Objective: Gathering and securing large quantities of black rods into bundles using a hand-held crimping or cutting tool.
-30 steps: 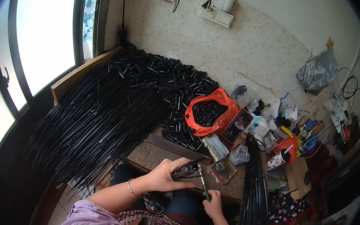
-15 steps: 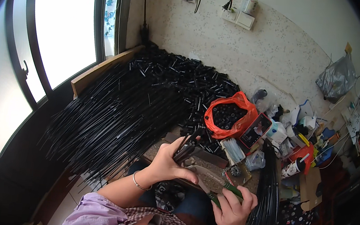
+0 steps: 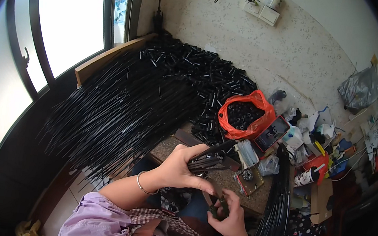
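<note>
My left hand (image 3: 183,166) is closed around a folded umbrella frame (image 3: 210,160), a bundle of thin dark ribs with a black shaft pointing up to the right. Gripped in my right hand (image 3: 230,215) is a pair of pliers (image 3: 212,199) with green handles, held close together. The pliers' head lies right by my left thumb and the lower end of the ribs. Whether the jaws bite on a rib cannot be made out.
A big heap of black umbrella frames (image 3: 120,111) covers the table's left and back. An orange-red bag (image 3: 259,102) holds small black parts. Nearby are a phone (image 3: 272,134), a clear box of thin sticks (image 3: 246,152), a rib bundle (image 3: 273,210) and a patterned cup (image 3: 305,177).
My right hand has moved left and drawn the pliers' handles, spread before, closer together. The frame in my left hand has turned, its shaft now slanting right. The whole view has shifted slightly.
</note>
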